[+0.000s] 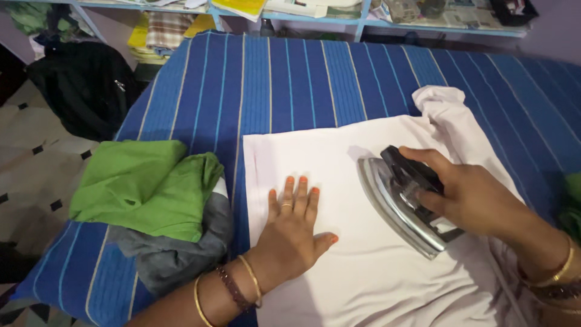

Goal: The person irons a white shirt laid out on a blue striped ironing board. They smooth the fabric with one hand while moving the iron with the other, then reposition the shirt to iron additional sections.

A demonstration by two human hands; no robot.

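White cloth (363, 266) lies spread across the bed's (290, 79) near right part. The left hand (290, 233) presses flat on it, fingers splayed, pinning it taut. The right hand (478, 200) grips the iron's (399, 203) handle, its soleplate on the cloth. Green and grey clothes (151, 194) sit at the left edge.

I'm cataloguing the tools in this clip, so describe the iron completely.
The iron is an older-looking type with a shiny metal body, pointed nose and black handle on top. It stands flat, soleplate down, on the white garment, nose pointing up-left across the cloth. The right hand wraps the handle from the right side, fingers curled over it. The left hand lies flat on the cloth beside it, not touching it. No cord is visible.
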